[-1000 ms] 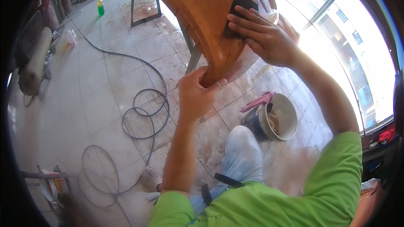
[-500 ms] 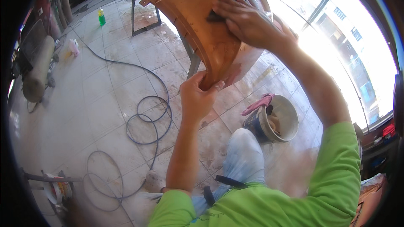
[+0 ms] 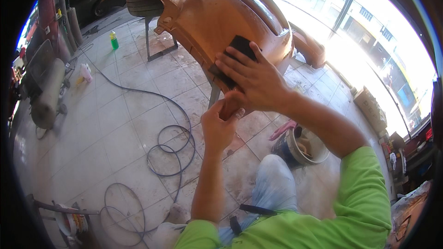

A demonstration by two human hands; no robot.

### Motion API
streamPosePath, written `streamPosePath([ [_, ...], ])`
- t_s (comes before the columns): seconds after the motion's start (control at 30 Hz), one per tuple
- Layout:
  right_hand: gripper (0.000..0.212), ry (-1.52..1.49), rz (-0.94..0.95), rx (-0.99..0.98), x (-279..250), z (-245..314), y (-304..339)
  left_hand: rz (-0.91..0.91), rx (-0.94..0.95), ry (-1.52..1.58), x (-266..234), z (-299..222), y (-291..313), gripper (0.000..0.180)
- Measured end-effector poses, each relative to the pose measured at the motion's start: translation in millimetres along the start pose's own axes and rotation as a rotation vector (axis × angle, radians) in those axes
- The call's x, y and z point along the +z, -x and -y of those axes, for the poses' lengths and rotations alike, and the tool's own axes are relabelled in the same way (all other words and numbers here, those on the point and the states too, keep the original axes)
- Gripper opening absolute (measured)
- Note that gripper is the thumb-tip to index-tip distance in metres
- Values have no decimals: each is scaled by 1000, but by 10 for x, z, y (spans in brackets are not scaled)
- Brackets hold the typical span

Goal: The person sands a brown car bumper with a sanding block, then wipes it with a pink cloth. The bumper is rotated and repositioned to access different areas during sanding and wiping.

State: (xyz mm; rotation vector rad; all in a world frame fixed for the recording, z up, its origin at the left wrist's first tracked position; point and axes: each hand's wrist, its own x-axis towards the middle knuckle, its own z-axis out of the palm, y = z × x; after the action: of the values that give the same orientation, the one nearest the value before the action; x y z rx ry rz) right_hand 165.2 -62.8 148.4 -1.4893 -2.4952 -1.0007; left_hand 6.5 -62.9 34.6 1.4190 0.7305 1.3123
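Note:
A glossy copper-orange car bumper point(image 3: 198, 14) stretches across the top of the view, its curved edge toward me. My left hand point(image 3: 219, 122) is closed on the bumper's narrow near tip, thumb on one side and fingers round the other. My right hand point(image 3: 256, 78) presses a black sheet of sandpaper point(image 3: 242, 46) against the bumper's surface, just above the left hand. Its fingers lie spread over the sheet, which sticks out past them on both sides. Part of the bumper's near end is hidden behind the hands.
A bucket point(image 3: 295, 150) with a pink cloth on its rim stands by my knee. A dark hose point(image 3: 177, 127) coils over the tiled floor at left. Metal stand legs point(image 3: 150, 41) show beneath the bumper. Farther off are a green bottle point(image 3: 114, 41) and an air compressor tank point(image 3: 48, 94).
My right hand has slid the sandpaper down and nearer to the left hand. More of the bumper shows as the view tips up. The left hand keeps its hold on the tip.

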Motion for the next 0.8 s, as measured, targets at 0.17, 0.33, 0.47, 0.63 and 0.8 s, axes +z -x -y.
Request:
streamPosePath([
  [0.17, 80, 59, 228, 159, 153, -429, -1637, -4, 52, 68, 111, 0, 11, 30],
  [0.33, 78, 25, 166, 160, 284, -461, -1628, 42, 50, 83, 8, -136, -8, 31],
  [0.47, 83, 37, 73, -43, -27, 62, -269, 30, 17, 101, -93, 189, -76, 33],
  [0.63, 82, 133, 174, -103, -165, -232, -417, -32, 112, -26, -15, -50, -41, 20],
  [0.8, 83, 139, 222, 76, 293, -819, -2023, -6, 139, 16, 78, -56, -10, 19],
])
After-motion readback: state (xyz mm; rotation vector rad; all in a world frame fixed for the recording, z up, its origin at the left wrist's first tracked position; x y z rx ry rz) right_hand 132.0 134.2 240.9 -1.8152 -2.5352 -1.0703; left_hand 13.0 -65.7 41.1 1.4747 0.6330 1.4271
